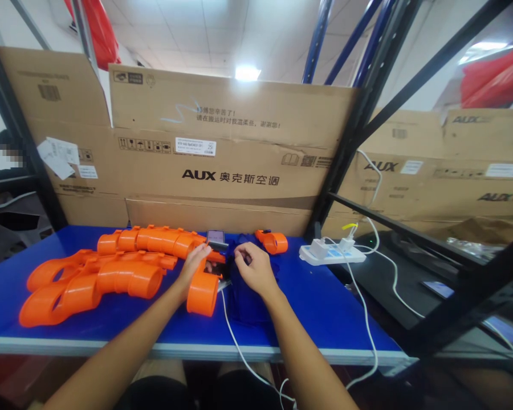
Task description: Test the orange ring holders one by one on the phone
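Observation:
My left hand is closed around an orange plastic piece with a wide ring at its lower end, above the table. Just to the right, my right hand has its fingers curled together in front of a dark blue heap, perhaps fabric or bags. Whatever its fingertips pinch, if anything, is too small to make out. Nested rows of similar orange pieces lie left of my hands. One more orange piece rests behind the heap on the right.
A phone-like screen is behind my left hand. A white power strip with plugs sits at right, and a white cable runs down over the table edge. A cardboard wall and black rack post bound the blue table.

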The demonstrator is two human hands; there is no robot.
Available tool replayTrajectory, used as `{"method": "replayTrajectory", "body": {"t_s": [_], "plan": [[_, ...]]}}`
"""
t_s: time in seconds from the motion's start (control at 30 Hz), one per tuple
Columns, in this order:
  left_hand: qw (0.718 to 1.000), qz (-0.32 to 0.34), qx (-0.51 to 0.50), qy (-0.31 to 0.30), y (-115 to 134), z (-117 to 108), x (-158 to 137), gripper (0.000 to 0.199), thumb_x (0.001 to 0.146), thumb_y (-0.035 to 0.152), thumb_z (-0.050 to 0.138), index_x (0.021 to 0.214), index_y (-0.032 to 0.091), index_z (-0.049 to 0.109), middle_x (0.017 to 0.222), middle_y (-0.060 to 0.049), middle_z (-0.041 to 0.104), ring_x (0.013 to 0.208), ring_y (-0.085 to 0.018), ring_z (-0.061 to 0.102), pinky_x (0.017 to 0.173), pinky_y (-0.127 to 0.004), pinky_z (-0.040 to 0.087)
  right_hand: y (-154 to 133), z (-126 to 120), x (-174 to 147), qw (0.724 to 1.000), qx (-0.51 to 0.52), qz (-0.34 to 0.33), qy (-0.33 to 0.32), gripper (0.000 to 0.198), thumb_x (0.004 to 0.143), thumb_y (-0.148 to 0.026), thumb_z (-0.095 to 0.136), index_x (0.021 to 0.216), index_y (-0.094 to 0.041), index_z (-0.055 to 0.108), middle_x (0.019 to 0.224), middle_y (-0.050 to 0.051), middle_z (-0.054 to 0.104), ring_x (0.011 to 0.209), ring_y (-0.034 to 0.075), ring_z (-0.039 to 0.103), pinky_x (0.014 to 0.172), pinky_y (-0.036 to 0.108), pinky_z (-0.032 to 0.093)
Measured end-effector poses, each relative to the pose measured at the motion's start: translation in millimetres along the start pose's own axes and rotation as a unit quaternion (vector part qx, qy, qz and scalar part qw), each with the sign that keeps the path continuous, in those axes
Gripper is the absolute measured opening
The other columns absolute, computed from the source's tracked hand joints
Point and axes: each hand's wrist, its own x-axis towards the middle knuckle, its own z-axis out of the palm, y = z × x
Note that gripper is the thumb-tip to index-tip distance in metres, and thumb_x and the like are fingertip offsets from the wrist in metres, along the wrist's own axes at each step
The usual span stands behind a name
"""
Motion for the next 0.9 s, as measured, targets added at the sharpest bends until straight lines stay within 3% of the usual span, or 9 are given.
{"method": "replayTrajectory", "body": {"t_s": [0.2, 0.37, 0.63, 0.9], "plan": [[0.997, 0.069, 0.036, -0.016, 4.5, 5.3, -5.9, 0.04, 0.076, 0.054, 0.072, 0.088, 0.018, 0.059, 0.065, 0.001, 0.062, 0.054, -0.012, 0.058, 0.052, -0.022, 0.042, -6.9, 0.0, -1.4, 0.995, 0.09, -0.018, -0.037, 0.022, 0.092, -0.035, 0.056, 0.106, -0.021, 0.066, 0.088, 0.004, 0.07, 0.077, 0.018, 0.063, 0.071, 0.03, 0.048], [0.996, 0.071, 0.051, -0.027, 6.4, 9.3, -10.1, 0.041, 0.076, 0.054, 0.071, 0.093, 0.019, 0.059, 0.057, 0.003, 0.059, 0.047, -0.012, 0.056, 0.049, -0.022, 0.04, -8.9, 1.3, -2.5, 0.997, 0.059, -0.028, -0.036, 0.033, 0.087, -0.038, 0.065, 0.114, -0.021, 0.063, 0.092, 0.006, 0.071, 0.081, 0.02, 0.063, 0.075, 0.032, 0.049], [0.994, 0.06, 0.064, -0.068, 1.0, 12.5, -13.2, 0.038, 0.078, 0.049, 0.07, 0.096, 0.018, 0.059, 0.052, 0.004, 0.058, 0.039, -0.011, 0.05, 0.045, -0.022, 0.035, -7.8, 1.0, -4.1, 0.996, -0.047, -0.07, -0.006, 0.012, 0.079, -0.028, 0.062, 0.088, -0.021, 0.061, 0.079, 0.004, 0.066, 0.075, 0.019, 0.059, 0.066, 0.027, 0.043], [0.995, 0.006, 0.031, -0.098, -0.5, 11.2, -11.7, 0.041, 0.079, 0.057, 0.069, 0.092, 0.019, 0.058, 0.04, 0.009, 0.046, 0.032, -0.008, 0.037, 0.042, -0.021, 0.031, -6.0, 2.7, -3.0, 0.988, -0.101, -0.11, -0.032, 0.015, 0.078, -0.034, 0.063, 0.077, -0.021, 0.058, 0.071, 0.003, 0.062, 0.068, 0.016, 0.054, 0.063, 0.026, 0.038]]}}
